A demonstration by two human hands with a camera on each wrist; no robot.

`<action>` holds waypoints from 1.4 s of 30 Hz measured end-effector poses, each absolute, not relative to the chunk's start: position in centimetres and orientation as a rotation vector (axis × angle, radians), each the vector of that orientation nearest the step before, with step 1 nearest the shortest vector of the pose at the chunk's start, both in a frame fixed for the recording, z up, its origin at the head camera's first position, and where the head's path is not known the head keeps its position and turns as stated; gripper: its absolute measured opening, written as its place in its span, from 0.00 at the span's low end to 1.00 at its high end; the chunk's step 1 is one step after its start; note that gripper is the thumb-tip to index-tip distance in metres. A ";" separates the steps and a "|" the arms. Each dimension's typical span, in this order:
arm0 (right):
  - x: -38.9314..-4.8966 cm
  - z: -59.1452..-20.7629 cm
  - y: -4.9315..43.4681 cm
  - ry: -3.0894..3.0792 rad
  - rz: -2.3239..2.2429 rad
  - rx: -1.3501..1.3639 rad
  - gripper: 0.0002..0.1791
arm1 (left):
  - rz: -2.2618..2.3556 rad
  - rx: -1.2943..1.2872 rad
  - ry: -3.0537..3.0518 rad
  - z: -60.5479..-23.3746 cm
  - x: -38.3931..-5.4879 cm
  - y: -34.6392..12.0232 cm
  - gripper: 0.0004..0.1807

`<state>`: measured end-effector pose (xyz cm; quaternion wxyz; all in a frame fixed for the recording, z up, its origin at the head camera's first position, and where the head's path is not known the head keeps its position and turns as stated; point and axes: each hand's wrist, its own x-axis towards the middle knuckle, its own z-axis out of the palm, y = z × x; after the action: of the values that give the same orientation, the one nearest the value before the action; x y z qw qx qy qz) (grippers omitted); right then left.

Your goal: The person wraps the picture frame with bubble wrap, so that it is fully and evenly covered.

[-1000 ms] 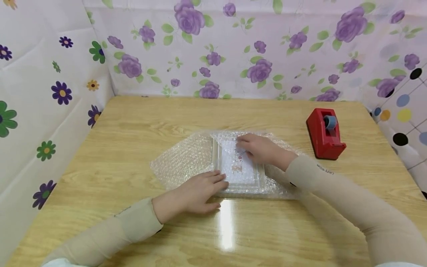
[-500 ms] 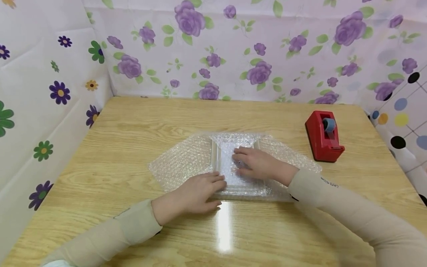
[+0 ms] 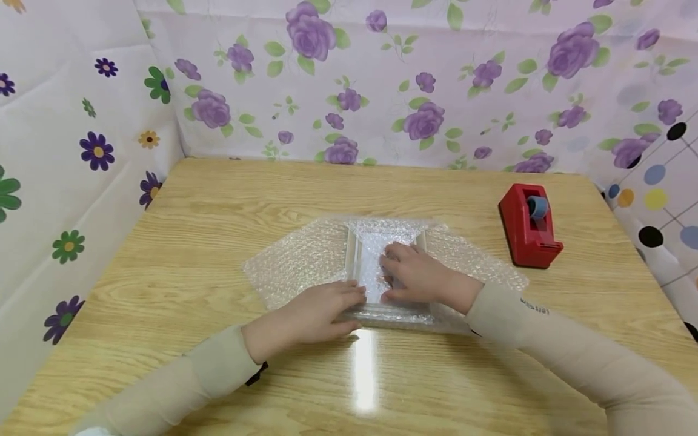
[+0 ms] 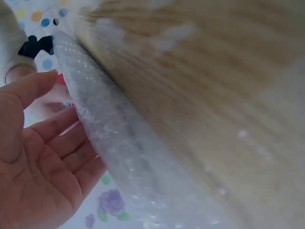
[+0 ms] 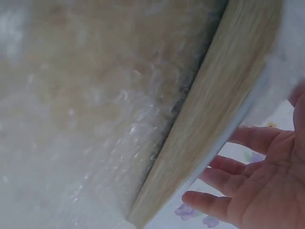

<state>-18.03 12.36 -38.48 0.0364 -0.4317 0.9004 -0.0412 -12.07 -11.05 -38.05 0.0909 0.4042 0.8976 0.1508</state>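
Observation:
A picture frame (image 3: 353,254) with a pale, wood-coloured edge (image 5: 205,114) lies flat on sheet bubble wrap (image 3: 305,254). Flaps of the wrap are folded over its far and near sides, and wings of it spread out left and right. My left hand (image 3: 319,310) rests on the near left corner, fingers extended over the wrapped edge. In the left wrist view its fingers (image 4: 66,145) touch the bubble wrap. My right hand (image 3: 417,274) presses on the middle of the frame with fingers spread and slightly bent, hiding most of the picture under it.
A red tape dispenser (image 3: 529,227) with a blue roll stands at the back right of the wooden table (image 3: 245,194). Flowered cloth (image 3: 382,79) hangs behind the table, and patterned sheets line both sides.
My right hand has moved toward me, from the far part of the frame to its middle, and the far flap now lies smoother over the picture. My left hand stays nearly where it was.

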 end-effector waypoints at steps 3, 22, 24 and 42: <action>-17.7 -38.4 12.5 2.763 -0.125 -1.291 0.37 | 0.563 1.168 2.620 -38.2 -11.9 -11.4 0.23; -16.6 -38.7 11.9 2.807 0.014 -1.275 0.38 | 0.867 0.281 2.850 -37.3 -13.5 -21.6 0.39; -16.6 -38.6 11.9 2.823 0.007 -1.281 0.38 | 0.846 0.223 2.804 -37.5 -13.8 -22.3 0.43; -17.0 -39.3 12.6 2.813 -0.047 -1.299 0.40 | 1.337 -0.061 2.407 -38.6 -15.7 -25.1 0.37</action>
<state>-16.98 12.62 -39.33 0.0213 -0.4191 0.9076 -0.0153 -15.72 -25.13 -38.64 0.1924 -0.0217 0.8577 0.4764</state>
